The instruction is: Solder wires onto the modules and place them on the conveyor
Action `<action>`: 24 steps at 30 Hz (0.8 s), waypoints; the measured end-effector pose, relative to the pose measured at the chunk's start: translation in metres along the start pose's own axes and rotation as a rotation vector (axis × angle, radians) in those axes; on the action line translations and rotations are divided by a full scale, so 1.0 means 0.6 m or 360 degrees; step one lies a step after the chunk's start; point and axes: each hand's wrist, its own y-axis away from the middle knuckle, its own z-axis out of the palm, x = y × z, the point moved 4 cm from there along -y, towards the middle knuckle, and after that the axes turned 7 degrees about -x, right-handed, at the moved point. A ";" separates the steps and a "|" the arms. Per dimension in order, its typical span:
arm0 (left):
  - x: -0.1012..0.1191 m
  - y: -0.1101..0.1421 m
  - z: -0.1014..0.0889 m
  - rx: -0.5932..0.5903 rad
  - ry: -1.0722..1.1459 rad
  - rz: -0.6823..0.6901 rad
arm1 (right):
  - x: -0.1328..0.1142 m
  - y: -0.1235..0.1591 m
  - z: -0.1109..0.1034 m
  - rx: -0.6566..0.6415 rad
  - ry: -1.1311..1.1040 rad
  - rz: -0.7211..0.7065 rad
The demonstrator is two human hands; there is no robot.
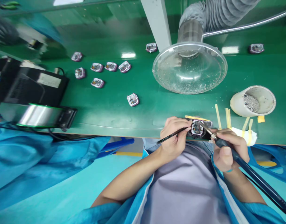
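My right hand [231, 149] is closed around the handle of a soldering iron [223, 143], whose metal tip reaches a small electronic device [197, 128] with its circuit board exposed. The device sits in a dark holder [207, 135] at the table's front edge, with a yellow strip along the holder's far side. My left hand [174, 137] pinches a thin black tool [172, 135], like tweezers or a slim stick. Its point is at the device's left side. My fingers hide part of the tool.
A clear fume hood [189, 73] on a grey hose hangs just beyond the device. At right stand a white cup of metal bits [236, 104] and yellow tape strips [218, 116]. Several similar devices [133, 100] lie left. A solder spool [40, 115] and another person's blue sleeve [28, 158] are far left.
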 end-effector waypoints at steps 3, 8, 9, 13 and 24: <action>0.001 -0.001 0.001 -0.0005 -0.0042 0.0004 | -0.001 0.000 -0.001 -0.0061 0.0041 0.0033; 0.001 0.001 0.001 -0.0014 -0.0034 0.0056 | 0.001 0.003 -0.003 -0.0044 0.0027 0.0003; 0.002 0.001 0.001 -0.0021 -0.0052 0.0078 | 0.002 0.004 -0.003 -0.0053 0.0018 0.0003; 0.006 0.002 -0.002 -0.0072 -0.0143 0.0145 | 0.006 0.008 -0.002 -0.0097 0.0000 -0.0006; 0.007 0.008 -0.001 -0.0092 -0.0233 0.0196 | 0.004 0.004 0.000 -0.0210 0.0091 -0.0130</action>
